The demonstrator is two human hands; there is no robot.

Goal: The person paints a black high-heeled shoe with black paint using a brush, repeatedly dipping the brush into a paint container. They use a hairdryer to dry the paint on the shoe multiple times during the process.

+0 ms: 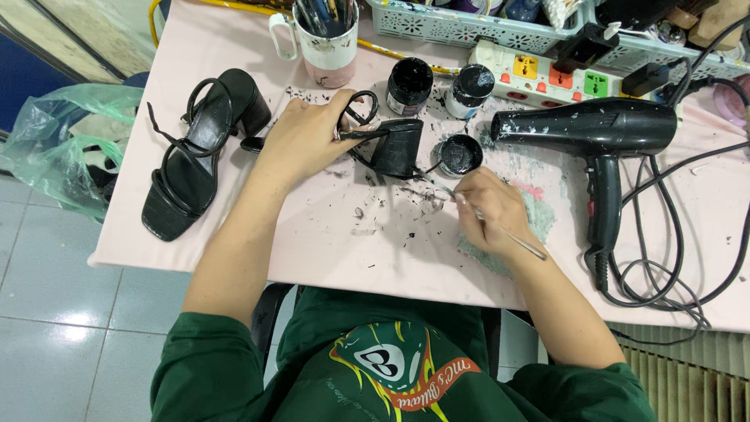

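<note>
My left hand [308, 141] grips a black block-heeled sandal [391, 144] by its straps, holding it tipped on the pink table [328, 234]. My right hand [488, 211] holds a thin paintbrush [516, 241], its tip pointing toward the sandal's heel. An open lid of black paint [459, 155] lies just beyond the brush tip. Two black paint jars [410, 84] stand behind it. The matching black sandal [195, 148] lies at the table's left side.
A black hair dryer [601, 133] with its looped cord lies at right, near a white power strip [539, 74]. A mug of brushes [328, 39] and a plastic basket [484, 27] stand at the back. A stained cloth [539, 215] lies under my right hand. A green plastic bag [55, 141] sits on the floor.
</note>
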